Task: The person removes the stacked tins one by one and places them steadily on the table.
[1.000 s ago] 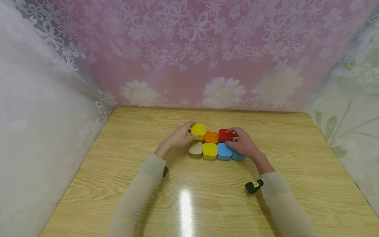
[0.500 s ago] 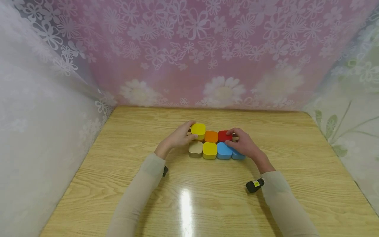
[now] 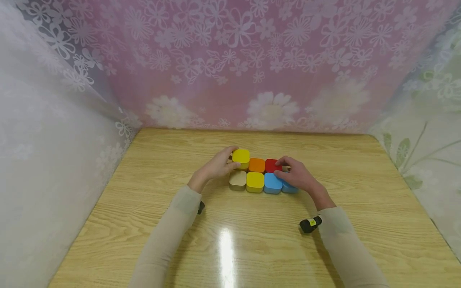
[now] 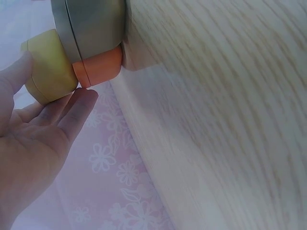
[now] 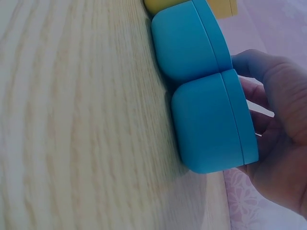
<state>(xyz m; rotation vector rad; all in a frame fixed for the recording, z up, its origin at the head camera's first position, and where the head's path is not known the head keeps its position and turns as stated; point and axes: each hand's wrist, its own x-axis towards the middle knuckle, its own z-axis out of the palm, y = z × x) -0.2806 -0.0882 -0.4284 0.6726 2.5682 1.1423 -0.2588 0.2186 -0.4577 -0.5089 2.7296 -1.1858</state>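
My left hand (image 3: 217, 165) grips a yellow rounded box (image 3: 241, 157), thumb in front and fingers behind. That box sits on top of an orange box (image 4: 102, 67) in the back row. My right hand (image 3: 298, 174) holds a red box (image 3: 272, 165) at the back row's right, thumb and index finger at its right side. Between the two stands another orange box (image 3: 257, 165). In the right wrist view, the blue boxes (image 5: 213, 122) hide the red one. The front row runs from a tan box (image 3: 237, 181) through a yellow box (image 3: 255, 182) to two blue boxes (image 3: 273, 183).
The boxes stand close together on a wood-grain table (image 3: 162, 240). Behind it hangs a pink flowered curtain (image 3: 230, 64), with pale cloth on both sides. A black wrist camera (image 3: 309, 225) is strapped near the right sleeve.
My right hand has lowered the red box slightly, so its top now looks level with the orange box beside it. The left hand and its yellow box stay in place.
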